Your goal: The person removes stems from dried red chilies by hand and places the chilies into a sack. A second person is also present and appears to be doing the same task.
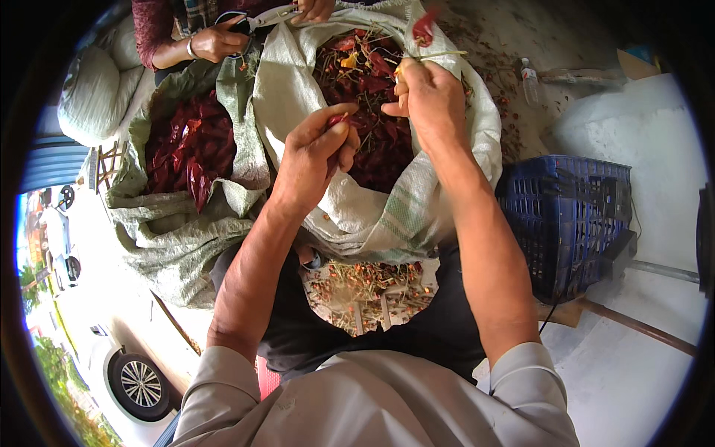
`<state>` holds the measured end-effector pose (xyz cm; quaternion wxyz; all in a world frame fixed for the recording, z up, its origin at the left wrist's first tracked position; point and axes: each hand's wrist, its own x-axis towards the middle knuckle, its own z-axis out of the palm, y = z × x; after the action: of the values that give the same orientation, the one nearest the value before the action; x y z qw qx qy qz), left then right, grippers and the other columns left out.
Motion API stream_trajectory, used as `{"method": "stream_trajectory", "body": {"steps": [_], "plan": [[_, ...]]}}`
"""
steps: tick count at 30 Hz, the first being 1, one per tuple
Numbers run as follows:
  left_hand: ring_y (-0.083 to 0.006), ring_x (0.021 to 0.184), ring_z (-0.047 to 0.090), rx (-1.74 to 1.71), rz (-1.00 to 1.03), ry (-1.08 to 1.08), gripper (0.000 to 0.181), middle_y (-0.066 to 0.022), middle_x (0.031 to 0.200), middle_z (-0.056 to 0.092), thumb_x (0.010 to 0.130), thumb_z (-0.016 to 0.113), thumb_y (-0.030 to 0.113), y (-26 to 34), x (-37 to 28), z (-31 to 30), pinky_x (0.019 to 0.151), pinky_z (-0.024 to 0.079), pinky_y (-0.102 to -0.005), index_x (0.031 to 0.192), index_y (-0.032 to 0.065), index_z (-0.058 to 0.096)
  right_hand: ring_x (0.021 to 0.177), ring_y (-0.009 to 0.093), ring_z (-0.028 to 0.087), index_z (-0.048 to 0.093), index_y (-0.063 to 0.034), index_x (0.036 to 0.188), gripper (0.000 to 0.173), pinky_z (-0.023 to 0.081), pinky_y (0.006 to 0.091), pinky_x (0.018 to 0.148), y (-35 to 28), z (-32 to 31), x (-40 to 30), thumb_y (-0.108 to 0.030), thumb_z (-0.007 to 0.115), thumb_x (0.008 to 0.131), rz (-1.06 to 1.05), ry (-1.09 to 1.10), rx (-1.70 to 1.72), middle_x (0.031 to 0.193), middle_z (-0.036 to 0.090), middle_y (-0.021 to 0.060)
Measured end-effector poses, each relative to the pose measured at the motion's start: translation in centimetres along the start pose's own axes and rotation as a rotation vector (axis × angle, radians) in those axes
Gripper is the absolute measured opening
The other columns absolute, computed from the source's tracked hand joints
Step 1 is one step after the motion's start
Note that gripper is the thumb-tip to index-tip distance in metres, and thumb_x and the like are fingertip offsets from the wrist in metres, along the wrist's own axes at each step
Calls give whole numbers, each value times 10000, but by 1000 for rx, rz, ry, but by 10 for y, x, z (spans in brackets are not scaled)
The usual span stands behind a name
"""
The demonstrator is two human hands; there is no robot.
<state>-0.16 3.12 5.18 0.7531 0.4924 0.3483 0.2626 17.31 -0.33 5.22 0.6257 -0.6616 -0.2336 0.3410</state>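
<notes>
A woven plastic sack stands before me with its mouth rolled back; dried red chili peppers and dry stems lie inside. Over its left side, my left hand is closed on a dark red chili pepper. My right hand, above the sack's right side, pinches a thin pale stem between thumb and forefinger. Just above that hand, a blurred red chili pepper shows; whether it touches the stem is unclear. A second, greenish sack at the left holds more dark red peppers.
Another person's hand holds scissors at the upper left. A blue plastic crate stands to the right, and a plastic bottle lies behind it. Stem scraps litter the floor between my legs. A full sack sits far left.
</notes>
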Motion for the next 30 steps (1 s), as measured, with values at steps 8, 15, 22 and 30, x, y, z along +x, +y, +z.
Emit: {"method": "stream_trajectory", "body": {"steps": [8,15,22,30], "plan": [[-77,774,510,575,497,294,171,18,858,564,804,700,-5,15,16,-37,730,444,-226,954,44,636,663,392,638,585,12,770,267,500,465,637,21,-8,-5,-211,574,917,-631,-238,-782,692,635,204],[-63,819,514,544,146,-29,360,28,868,602,815,660,30,28,17,-47,761,438,-213,1175,48,671,663,362,656,616,-6,834,257,522,426,652,16,-11,-4,-240,581,932,-469,-412,-530,707,655,180],[8,566,355,388,9,-15,319,78,795,588,907,648,173,30,12,-32,499,240,-180,1199,45,651,787,137,711,617,33,977,191,573,279,713,-1,-13,-12,-144,548,994,-214,-576,-304,843,712,88],[-71,722,570,366,-13,-261,494,-74,932,697,885,734,334,23,9,-21,640,442,-219,1203,-25,616,734,377,647,552,5,834,123,500,457,664,16,-3,-8,-87,628,865,-743,-394,-713,743,629,197]]}}
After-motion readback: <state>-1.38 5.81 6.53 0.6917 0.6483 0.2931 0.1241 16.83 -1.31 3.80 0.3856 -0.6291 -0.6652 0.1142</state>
